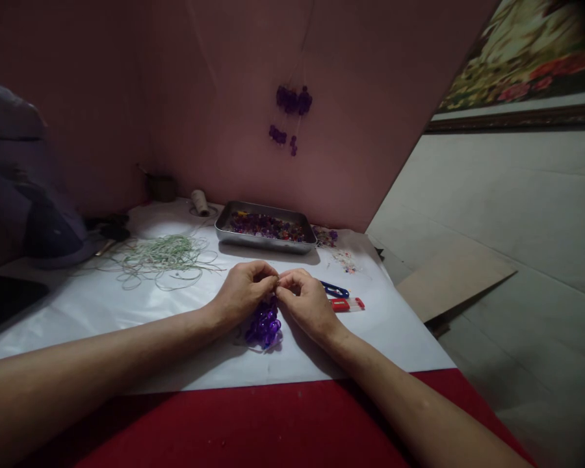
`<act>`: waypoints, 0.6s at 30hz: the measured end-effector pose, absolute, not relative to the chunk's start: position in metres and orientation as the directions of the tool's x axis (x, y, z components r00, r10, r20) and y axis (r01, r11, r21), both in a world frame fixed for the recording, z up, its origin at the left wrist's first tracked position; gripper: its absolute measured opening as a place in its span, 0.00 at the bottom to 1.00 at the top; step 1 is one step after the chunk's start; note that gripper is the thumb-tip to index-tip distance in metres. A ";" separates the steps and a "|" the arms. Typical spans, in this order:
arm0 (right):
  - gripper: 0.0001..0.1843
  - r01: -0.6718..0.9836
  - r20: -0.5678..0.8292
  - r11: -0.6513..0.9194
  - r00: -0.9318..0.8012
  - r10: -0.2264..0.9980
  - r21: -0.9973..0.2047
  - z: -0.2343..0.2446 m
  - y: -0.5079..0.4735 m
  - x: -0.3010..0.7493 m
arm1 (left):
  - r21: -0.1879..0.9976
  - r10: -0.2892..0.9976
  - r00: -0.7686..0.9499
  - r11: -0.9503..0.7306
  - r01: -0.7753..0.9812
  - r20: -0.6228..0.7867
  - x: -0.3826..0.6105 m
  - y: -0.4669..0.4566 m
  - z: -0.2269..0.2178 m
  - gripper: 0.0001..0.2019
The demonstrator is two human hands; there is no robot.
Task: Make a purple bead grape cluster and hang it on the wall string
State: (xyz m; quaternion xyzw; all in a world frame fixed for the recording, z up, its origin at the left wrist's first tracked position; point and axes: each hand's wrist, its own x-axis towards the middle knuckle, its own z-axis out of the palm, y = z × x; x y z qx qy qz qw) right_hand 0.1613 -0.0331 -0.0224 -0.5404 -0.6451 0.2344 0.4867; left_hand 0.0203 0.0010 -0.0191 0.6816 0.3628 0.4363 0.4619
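Note:
My left hand (248, 286) is closed in a pinch at the top of a shiny purple bead cluster (264, 328). The cluster hangs just below the fingers, close over the white table cover, with something clear along its lower edge. Fingertip to fingertip with it, my right hand (305, 299) also pinches; whatever lies between its thumb and finger is too small to make out. Right beside that hand lie a blue-handled tool (335, 290) and a red cutter-like tool with a clear end (347, 305), both partly covered by the hand.
A metal tray (268, 243) of mixed beads stands behind my hands, with loose beads (346, 261) to its right. Pale green cord (163, 255) lies tangled at left, near a white spool (200, 203). Purple bead strings (292, 101) hang on the pink wall. Red cloth (253, 426) covers the front edge.

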 end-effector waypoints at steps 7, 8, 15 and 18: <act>0.06 0.457 0.344 0.274 0.075 0.936 -0.846 -0.025 -0.030 0.162 | 0.953 0.906 0.342 -0.292 0.083 0.248 0.020 0.000 -0.020 0.05; 0.05 0.452 0.331 0.260 0.084 0.940 -0.853 -0.025 -0.030 0.163 | 0.957 0.908 0.343 -0.281 0.074 0.241 0.021 0.000 -0.020 0.05; 0.05 0.440 0.258 0.195 0.090 0.962 -0.877 -0.019 -0.033 0.161 | 0.969 0.918 0.334 -0.244 0.046 0.215 0.020 -0.001 -0.017 0.06; 0.04 0.440 0.262 0.195 0.097 0.960 -0.877 -0.018 -0.033 0.160 | 0.972 0.924 0.324 -0.231 0.045 0.204 0.019 -0.001 -0.015 0.06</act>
